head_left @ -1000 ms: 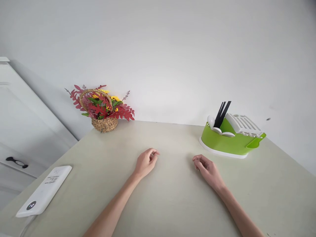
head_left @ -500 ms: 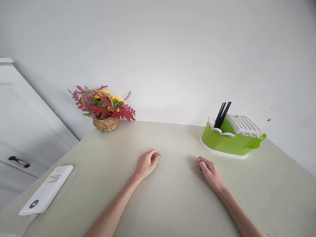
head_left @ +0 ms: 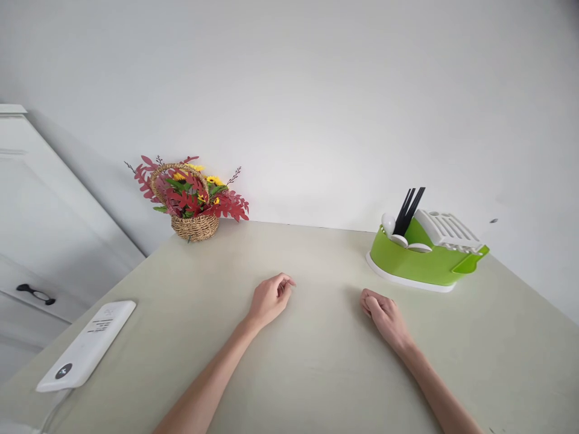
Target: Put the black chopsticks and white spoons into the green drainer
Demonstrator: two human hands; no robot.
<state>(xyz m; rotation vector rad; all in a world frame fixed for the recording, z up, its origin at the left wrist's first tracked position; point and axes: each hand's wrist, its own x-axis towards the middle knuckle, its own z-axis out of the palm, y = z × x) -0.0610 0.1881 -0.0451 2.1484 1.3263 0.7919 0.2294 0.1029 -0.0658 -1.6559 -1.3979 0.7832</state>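
Observation:
My left hand (head_left: pixel 271 297) rests on the pale table (head_left: pixel 312 361), its fingers loosely curled toward the thumb with nothing seen in them. To the right, my right hand (head_left: pixel 381 313) lies on its side as a fist, the thumb over the bent fingers. Nearest to that fist is a green utensil holder (head_left: pixel 407 263) with a white base and a white slotted top. Black chopsticks (head_left: pixel 409 211) stand in it, beside several white spoons (head_left: pixel 388 224). Neither hand touches the holder.
At the back left stands a wicker basket (head_left: pixel 194 229) of red leaves and yellow flowers. A white power bank (head_left: pixel 88 346) with a cable lies near the left edge. Beyond that edge is a white cabinet (head_left: pixel 58 211) with a black handle. A wall runs behind the table.
My right hand has curled from loosely bent fingers into a fist and drawn back slightly to the right. The left hand has barely moved. The whole view has shifted a little.

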